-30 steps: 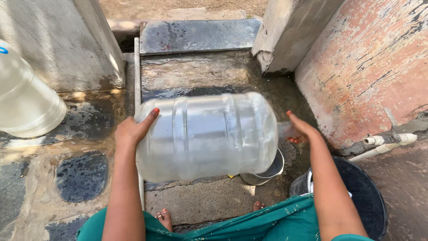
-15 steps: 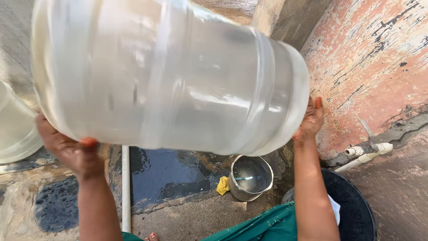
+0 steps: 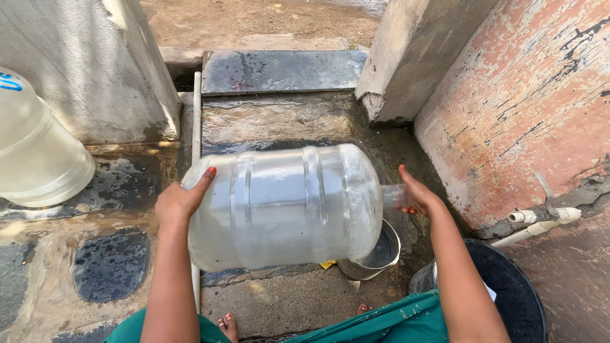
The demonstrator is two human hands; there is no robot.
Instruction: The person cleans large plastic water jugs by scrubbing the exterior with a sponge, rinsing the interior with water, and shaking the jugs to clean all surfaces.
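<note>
I hold a large clear plastic water jug [image 3: 286, 206] on its side, neck pointing right. My left hand [image 3: 181, 203] presses flat against the jug's base end. My right hand [image 3: 413, 194] covers the neck opening. A little water lies inside the jug. Below its neck end a small steel pot [image 3: 375, 257] stands on the wet ground, with a yellow scrap [image 3: 327, 263] beside it.
A second clear jug [image 3: 35, 152] stands at the left by a grey concrete wall [image 3: 82, 70]. A peeling pink wall [image 3: 527, 101] with a white pipe [image 3: 540, 219] is at the right. A black tub [image 3: 508, 289] sits at lower right. Wet stone slabs [image 3: 279, 70] lie ahead.
The jug was lifted high and close to the camera half a second ago; it has now come back down to a low, level position over the steel pot.
</note>
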